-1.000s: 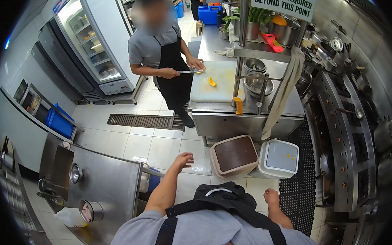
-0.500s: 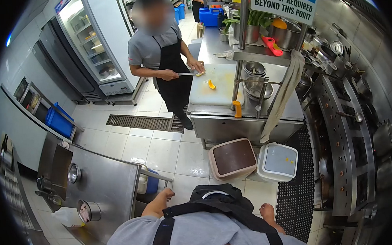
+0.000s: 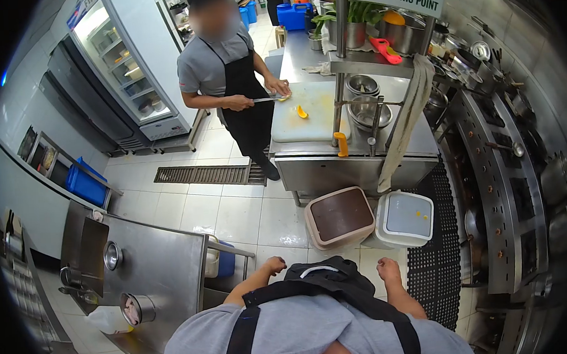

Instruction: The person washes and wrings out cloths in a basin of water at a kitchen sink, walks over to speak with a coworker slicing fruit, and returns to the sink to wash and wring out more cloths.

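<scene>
My left hand (image 3: 275,265) hangs low by the corner of the steel table, its fingers loosely curled, and nothing shows in it. My right hand (image 3: 388,269) is held out over the floor with its fingers curled in and no object visible. Just beyond it stands a white bin (image 3: 406,219) with a grey lid. Beside that is a beige bin (image 3: 341,219) with a brown lid. Across the counter's left side, a co-worker (image 3: 230,71) holds a knife (image 3: 264,100) over a white cutting board (image 3: 306,128), where a yellow-orange piece (image 3: 302,112) lies.
The steel table (image 3: 159,247) on my left bears a metal bowl (image 3: 112,255), a pot (image 3: 138,308) and a plastic jug (image 3: 109,319). A stove (image 3: 495,185) runs along the right, beside a black rubber mat (image 3: 433,272). A floor drain (image 3: 200,175) lies ahead.
Both of my hands have moved up in the view, the left one also to the right. The counter and co-worker appear slightly higher and further left; the bins sit a little further right.
</scene>
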### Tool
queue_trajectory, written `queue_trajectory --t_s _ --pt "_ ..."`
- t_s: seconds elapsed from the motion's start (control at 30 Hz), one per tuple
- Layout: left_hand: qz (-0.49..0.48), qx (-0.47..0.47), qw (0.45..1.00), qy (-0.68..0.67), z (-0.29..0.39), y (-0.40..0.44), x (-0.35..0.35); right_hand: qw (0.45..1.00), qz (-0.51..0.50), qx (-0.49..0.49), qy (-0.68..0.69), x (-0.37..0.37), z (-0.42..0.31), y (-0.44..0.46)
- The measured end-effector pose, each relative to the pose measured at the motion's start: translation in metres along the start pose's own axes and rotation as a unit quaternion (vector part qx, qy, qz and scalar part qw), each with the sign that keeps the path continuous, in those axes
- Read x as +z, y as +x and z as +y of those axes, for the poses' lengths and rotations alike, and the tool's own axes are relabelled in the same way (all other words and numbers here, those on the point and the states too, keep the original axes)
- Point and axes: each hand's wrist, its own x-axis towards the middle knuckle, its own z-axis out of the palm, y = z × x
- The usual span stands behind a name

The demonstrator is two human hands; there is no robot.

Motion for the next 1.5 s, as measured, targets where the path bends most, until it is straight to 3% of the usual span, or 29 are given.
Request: queue_trajectory --t_s 0.2,0.37,0.47,0.57,0.63,0.7,0.77,0.8,0.83,0.9,0.97,1.03,1.1,1.17,1.2,1.23,1.27,1.3,1.33,1.37,1.43,1.47,1.5 --pt "0.028 -0.005 0.999 -0.020 -0.001 -0.004 -0.006 0.998 -0.038 0.020 -0.048 0.008 0.029 -0.015" --pt "-0.031 -0.064 0.996 0.055 -0.048 0.008 -0.007 0.994 -0.033 0.086 -0.062 0.001 0.057 -0.034" --pt "-0.048 -0.099 0.993 0.052 -0.065 0.003 0.003 0.996 0.014 0.076 -0.046 -0.001 0.067 -0.050" --pt "-0.064 -0.104 0.989 0.086 -0.064 0.014 0.012 0.993 0.001 0.116 0.040 -0.014 0.061 -0.077" --pt "-0.073 -0.102 0.985 0.121 -0.055 0.021 0.019 0.991 0.003 0.132 0.027 -0.016 0.069 -0.105" --pt "-0.105 -0.097 0.984 0.103 -0.024 0.039 0.018 0.988 -0.005 0.148 -0.045 0.007 0.128 -0.136" --pt "-0.186 0.112 0.954 0.206 0.003 0.064 0.010 0.981 -0.022 0.172 -0.088 0.020 0.178 -0.173" --pt "-0.124 -0.020 0.992 0.024 0.045 0.048 0.019 0.972 -0.033 0.219 -0.080 0.010 0.183 -0.188" --pt "-0.133 0.010 0.991 0.002 0.073 0.045 0.020 0.961 -0.051 0.261 -0.076 -0.001 0.191 -0.209" --pt "-0.143 0.053 0.988 -0.038 0.123 0.046 0.031 0.943 0.073 0.323 -0.037 0.021 0.233 -0.240" --pt "-0.110 0.050 0.992 0.034 0.169 0.039 0.053 0.951 0.109 0.289 -0.023 0.064 0.289 -0.264" --pt "-0.074 0.064 0.988 0.119 0.208 0.037 0.075 0.937 0.101 0.331 0.050 0.070 0.299 -0.296" --pt "-0.015 0.053 0.985 0.163 0.238 0.061 0.107 0.947 0.103 0.302 0.029 0.089 0.330 -0.323" --pt "-0.102 0.084 0.984 -0.117 0.241 0.083 0.140 0.930 0.120 0.332 0.102 0.043 0.338 -0.352" --pt "-0.046 0.116 0.987 0.102 0.258 0.074 0.168 0.928 0.172 0.306 0.120 0.047 0.361 -0.363" --pt "0.014 0.204 0.959 0.198 0.265 0.060 0.205 0.967 0.072 0.245 0.026 0.045 0.393 -0.375" --pt "-0.031 0.379 0.891 0.247 0.289 0.014 0.235 0.953 0.157 0.232 0.118 0.039 0.412 -0.393" --pt "-0.036 0.372 0.829 0.417 0.303 0.016 0.258 0.969 0.201 0.141 -0.024 0.026 0.436 -0.399" --pt "-0.048 0.408 0.783 0.467 0.286 0.054 0.280 0.979 0.181 0.077 -0.046 0.014 0.465 -0.399" --pt "-0.091 0.233 0.868 0.429 0.327 -0.028 0.299 0.974 0.185 0.133 -0.017 0.009 0.495 -0.401" --pt "-0.059 0.166 0.960 0.216 0.334 -0.081 0.326 0.935 0.192 0.296 0.048 -0.010 0.540 -0.408" --pt "-0.061 0.165 0.963 0.204 0.327 -0.078 0.339 0.938 0.189 0.289 0.037 -0.026 0.565 -0.403" --pt "-0.035 0.159 0.940 0.301 0.322 -0.064 0.352 0.933 0.193 0.303 -0.012 -0.045 0.588 -0.398"
